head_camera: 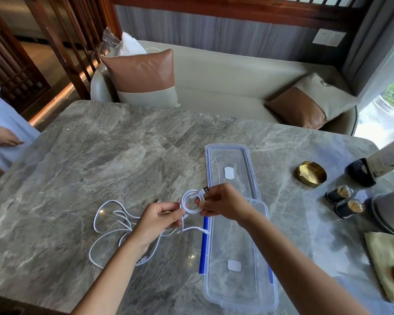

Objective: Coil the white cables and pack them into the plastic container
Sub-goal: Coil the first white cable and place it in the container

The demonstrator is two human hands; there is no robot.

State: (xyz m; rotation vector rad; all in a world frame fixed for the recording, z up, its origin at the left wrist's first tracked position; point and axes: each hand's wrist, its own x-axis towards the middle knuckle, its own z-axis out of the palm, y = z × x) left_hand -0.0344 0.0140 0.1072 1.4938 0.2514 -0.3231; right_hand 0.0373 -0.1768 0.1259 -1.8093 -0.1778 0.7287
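A small white cable coil point(190, 202) hangs above the grey marble table between my two hands. My right hand point(223, 204) pinches its right side, with the USB plug sticking up by the thumb. My left hand point(158, 220) pinches the coil's left side, and a short tail with a connector trails down toward the container. More loose white cable point(110, 226) lies in tangled loops on the table under my left forearm. The long clear plastic container point(238, 253) with blue clips lies open just below my right hand. Its clear lid point(231, 169) lies beyond it.
A brass dish point(311, 173), two small dark jars point(345, 201), a dark stand and a yellow cloth point(387, 264) crowd the table's right side. Another person's hand point(4, 137) rests at the left edge. A beige sofa with cushions stands behind the table.
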